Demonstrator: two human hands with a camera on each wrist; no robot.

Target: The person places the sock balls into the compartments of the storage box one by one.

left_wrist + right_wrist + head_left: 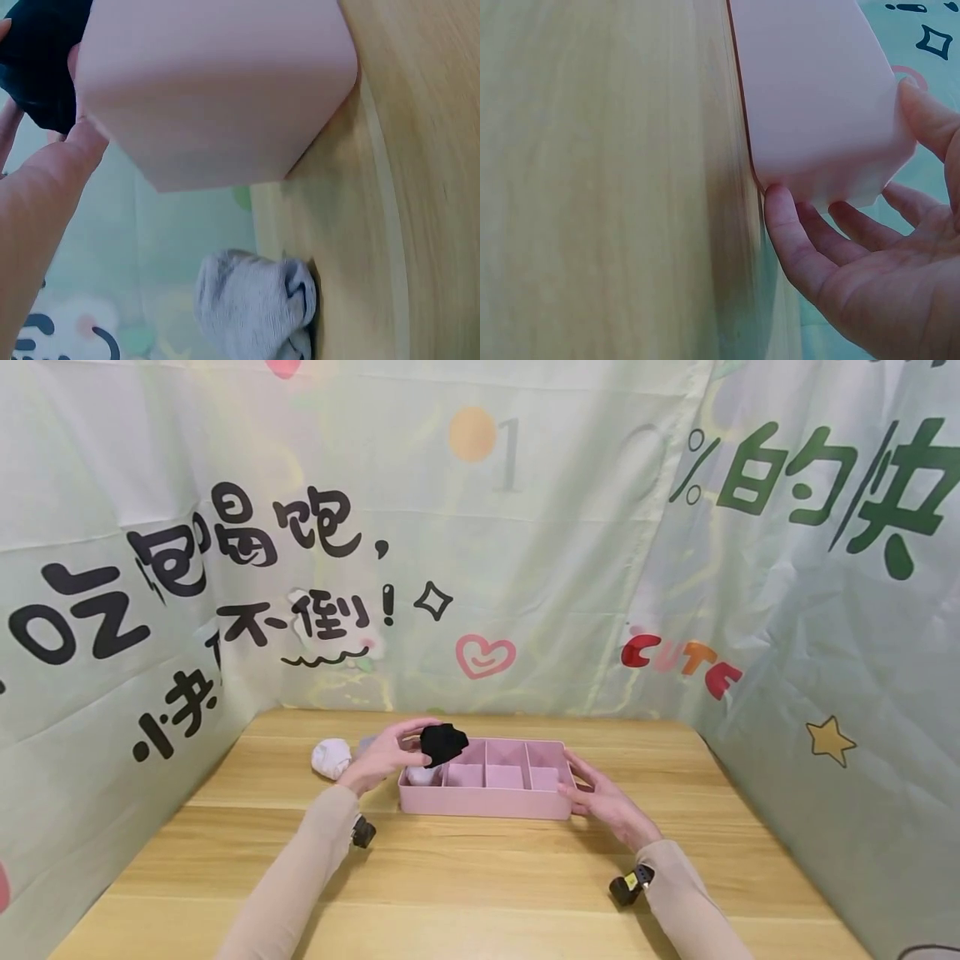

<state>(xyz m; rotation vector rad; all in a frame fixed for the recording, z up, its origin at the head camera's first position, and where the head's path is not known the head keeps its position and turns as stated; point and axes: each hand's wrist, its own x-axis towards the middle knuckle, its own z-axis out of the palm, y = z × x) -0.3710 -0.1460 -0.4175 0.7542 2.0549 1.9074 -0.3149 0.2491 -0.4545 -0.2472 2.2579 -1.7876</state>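
My left hand (382, 758) holds a rolled black sock (443, 745) above the left part of a pink divided storage box (487, 802). In the left wrist view the black sock (41, 64) shows beside the box's end, partly out of frame. A pale rolled sock (423, 775) lies in the leftmost compartment, partly hidden by the hand and black sock. At the box's right end, my right hand (606, 806) grips the wall; the right wrist view shows its thumb and fingers (799, 244) around the end of the box.
Left of the box, a white rolled sock (331, 758) rests on the wooden table (480, 885). Behind the left hand, a grey rolled sock (251, 304) is mostly hidden in the head view. Printed cloth walls (555, 568) stand around the table.
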